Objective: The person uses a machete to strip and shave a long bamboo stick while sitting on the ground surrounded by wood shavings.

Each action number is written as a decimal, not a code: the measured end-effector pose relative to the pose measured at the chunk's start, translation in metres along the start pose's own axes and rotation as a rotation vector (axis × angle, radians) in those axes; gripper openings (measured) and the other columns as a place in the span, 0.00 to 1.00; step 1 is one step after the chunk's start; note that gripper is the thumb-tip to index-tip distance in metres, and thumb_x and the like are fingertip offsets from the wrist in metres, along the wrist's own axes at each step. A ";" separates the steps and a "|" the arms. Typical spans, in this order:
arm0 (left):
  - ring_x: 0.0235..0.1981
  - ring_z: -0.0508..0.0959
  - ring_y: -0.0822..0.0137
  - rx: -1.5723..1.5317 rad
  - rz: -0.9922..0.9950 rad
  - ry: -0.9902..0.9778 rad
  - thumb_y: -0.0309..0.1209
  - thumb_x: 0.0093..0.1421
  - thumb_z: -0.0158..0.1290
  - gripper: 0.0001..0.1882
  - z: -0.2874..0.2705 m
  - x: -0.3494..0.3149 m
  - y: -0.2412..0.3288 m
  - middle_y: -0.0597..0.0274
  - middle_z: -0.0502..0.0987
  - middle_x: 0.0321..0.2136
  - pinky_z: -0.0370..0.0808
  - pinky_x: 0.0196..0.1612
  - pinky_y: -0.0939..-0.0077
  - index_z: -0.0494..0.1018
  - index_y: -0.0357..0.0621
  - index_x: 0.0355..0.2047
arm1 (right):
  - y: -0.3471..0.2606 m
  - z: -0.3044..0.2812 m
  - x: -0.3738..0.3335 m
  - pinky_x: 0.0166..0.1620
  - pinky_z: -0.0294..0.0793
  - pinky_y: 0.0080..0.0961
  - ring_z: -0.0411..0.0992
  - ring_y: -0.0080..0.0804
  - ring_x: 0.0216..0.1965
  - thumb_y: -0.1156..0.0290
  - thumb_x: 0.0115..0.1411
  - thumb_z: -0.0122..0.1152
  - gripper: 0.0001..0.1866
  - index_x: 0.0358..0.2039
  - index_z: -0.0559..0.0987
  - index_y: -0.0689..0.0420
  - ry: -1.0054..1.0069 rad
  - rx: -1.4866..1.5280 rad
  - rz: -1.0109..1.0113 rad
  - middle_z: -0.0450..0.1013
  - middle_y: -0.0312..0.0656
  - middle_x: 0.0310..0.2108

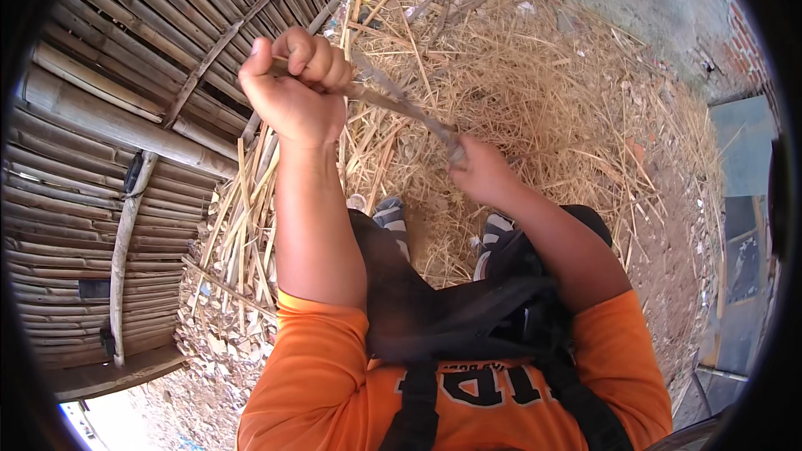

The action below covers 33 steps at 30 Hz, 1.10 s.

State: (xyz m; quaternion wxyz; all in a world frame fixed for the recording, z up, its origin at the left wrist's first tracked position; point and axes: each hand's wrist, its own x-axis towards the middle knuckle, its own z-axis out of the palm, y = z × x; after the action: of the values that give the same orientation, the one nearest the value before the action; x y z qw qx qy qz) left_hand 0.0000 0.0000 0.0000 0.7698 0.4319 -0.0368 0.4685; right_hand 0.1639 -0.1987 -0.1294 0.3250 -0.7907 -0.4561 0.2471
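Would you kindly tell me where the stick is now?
In the head view, the stick slants above centre, from the left hand to the right hand, over the straw.

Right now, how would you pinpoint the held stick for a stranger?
Find the straw right of the slatted bamboo wall. Above it, a brown stick slants from left hand to right hand. It alone is gripped; the straw lies loose.

L side: bamboo-slat wall (100, 150) w/ crooked vert. post (121, 250). Upper R: part-plastered brick wall (660, 8). Dirt floor (668, 259), debris-strewn, w/ loose straw (535, 75) spread approx. ctr. Grey-blue panels (742, 142) at far R edge. Bright daylight (138, 418), lower L.
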 end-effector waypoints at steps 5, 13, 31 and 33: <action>0.16 0.46 0.74 -0.004 0.026 0.014 0.56 0.60 0.48 0.27 0.005 0.012 -0.006 0.73 0.50 0.11 0.44 0.21 0.73 0.54 0.52 0.16 | 0.034 -0.006 0.021 0.42 0.77 0.42 0.79 0.48 0.37 0.64 0.55 0.66 0.20 0.44 0.74 0.62 -0.085 -0.107 0.093 0.78 0.55 0.34; 0.16 0.45 0.74 0.037 0.011 -0.001 0.57 0.61 0.45 0.28 0.025 0.008 -0.019 0.74 0.48 0.12 0.44 0.22 0.73 0.53 0.53 0.16 | 0.002 -0.014 0.003 0.45 0.76 0.43 0.78 0.51 0.40 0.66 0.54 0.66 0.23 0.47 0.74 0.63 -0.015 0.063 -0.012 0.77 0.55 0.38; 0.16 0.45 0.73 0.073 0.036 0.126 0.55 0.60 0.45 0.26 0.019 0.006 -0.021 0.73 0.48 0.11 0.42 0.22 0.71 0.54 0.53 0.16 | 0.037 -0.009 0.011 0.37 0.73 0.40 0.76 0.47 0.33 0.64 0.55 0.68 0.21 0.43 0.73 0.63 -0.109 -0.040 0.035 0.76 0.52 0.31; 0.17 0.45 0.73 0.075 0.010 0.093 0.57 0.60 0.45 0.27 0.020 0.006 -0.023 0.73 0.48 0.12 0.43 0.23 0.72 0.54 0.53 0.16 | 0.035 -0.016 0.012 0.37 0.74 0.40 0.77 0.47 0.33 0.67 0.55 0.66 0.19 0.43 0.73 0.63 -0.129 -0.084 0.084 0.77 0.52 0.32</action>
State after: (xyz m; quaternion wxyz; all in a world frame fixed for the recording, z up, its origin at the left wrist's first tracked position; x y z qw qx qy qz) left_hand 0.0276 -0.0146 0.0005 0.7518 0.4380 0.0143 0.4928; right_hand 0.2002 -0.2054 -0.1463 0.2506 -0.8046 -0.4525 0.2917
